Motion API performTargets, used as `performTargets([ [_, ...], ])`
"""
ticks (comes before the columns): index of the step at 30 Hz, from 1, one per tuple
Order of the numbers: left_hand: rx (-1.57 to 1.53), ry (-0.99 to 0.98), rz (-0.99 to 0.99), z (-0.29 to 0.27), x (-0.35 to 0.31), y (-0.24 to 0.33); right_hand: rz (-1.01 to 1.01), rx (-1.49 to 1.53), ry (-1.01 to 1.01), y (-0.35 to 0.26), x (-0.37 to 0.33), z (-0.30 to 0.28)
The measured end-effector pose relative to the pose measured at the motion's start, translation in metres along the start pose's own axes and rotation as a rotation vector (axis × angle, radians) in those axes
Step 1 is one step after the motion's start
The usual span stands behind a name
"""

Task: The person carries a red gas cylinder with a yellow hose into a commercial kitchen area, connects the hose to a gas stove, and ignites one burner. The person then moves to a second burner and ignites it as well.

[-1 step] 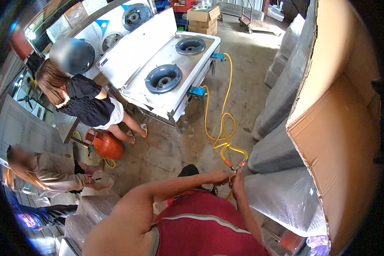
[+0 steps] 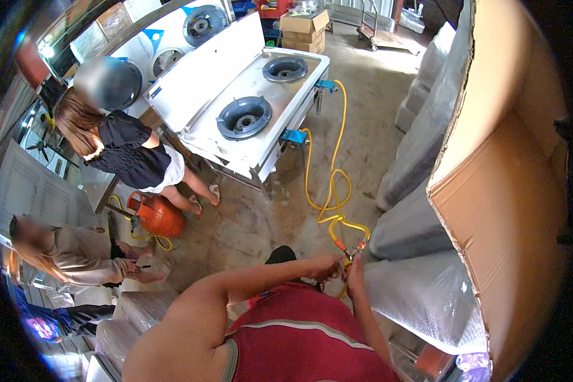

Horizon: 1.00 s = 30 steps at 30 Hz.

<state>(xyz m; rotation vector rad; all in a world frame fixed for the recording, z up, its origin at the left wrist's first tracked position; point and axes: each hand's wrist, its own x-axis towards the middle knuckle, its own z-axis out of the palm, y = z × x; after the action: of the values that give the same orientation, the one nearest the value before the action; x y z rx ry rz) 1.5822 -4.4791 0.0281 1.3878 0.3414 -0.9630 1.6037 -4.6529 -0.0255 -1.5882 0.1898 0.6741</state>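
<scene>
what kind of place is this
Probably a workshop or storeroom for commercial gas cookers. A steel two-burner stove stands on the concrete floor, a yellow gas hose runs from it, an orange gas cylinder sits nearby, and wrapped units are stacked beside cardboard.

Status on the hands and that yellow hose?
Left hand and right hand both down at the yellow hose end, orange fitting there; grip unclear. Hose loops across floor to the steel stove. Nothing blocking.
</scene>
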Motion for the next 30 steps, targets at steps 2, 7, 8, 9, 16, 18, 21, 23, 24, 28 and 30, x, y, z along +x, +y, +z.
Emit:
performTargets([
  [2,-0.592,-0.201,-0.223,0.003,-0.001,0.001,-0.016,0.002,0.013,-0.011,-0.006,0.007],
  [7,-0.984,-0.208,-0.258,0.016,0.004,0.007,-0.118,0.153,0.009,-0.035,-0.022,0.019],
  [8,-1.018,-0.196,-0.248,0.016,0.004,0.007,-0.114,0.057,0.038,-0.038,-0.026,0.020],
  [9,-1.017,-0.218,-0.257,0.017,0.005,0.007,-0.109,0.007,0.055,-0.041,-0.028,0.021],
  [16,-1.017,-0.201,-0.153,0.024,0.014,-0.019,-0.193,-0.023,0.035,-0.020,-0.030,0.020],
  [18,-0.986,-0.178,-0.104,0.028,0.020,-0.028,-0.220,-0.071,0.055,-0.004,-0.021,0.016],
  [21,-0.757,-0.057,0.031,0.033,0.021,-0.040,-0.131,-0.046,-0.017,0.017,-0.014,0.002],
  [23,-0.396,0.090,0.127,0.031,0.017,-0.044,-0.225,0.007,-0.086,0.023,-0.011,-0.001],
  [24,-0.293,0.102,0.192,0.030,0.015,-0.045,-0.216,-0.009,-0.058,0.023,-0.008,0.001],
  [28,0.133,0.231,0.436,0.023,0.006,-0.040,-0.169,0.000,-0.082,0.009,-0.013,0.003],
  [30,0.392,0.367,0.592,0.019,0.003,-0.037,-0.093,0.031,-0.112,0.001,-0.016,0.003],
])
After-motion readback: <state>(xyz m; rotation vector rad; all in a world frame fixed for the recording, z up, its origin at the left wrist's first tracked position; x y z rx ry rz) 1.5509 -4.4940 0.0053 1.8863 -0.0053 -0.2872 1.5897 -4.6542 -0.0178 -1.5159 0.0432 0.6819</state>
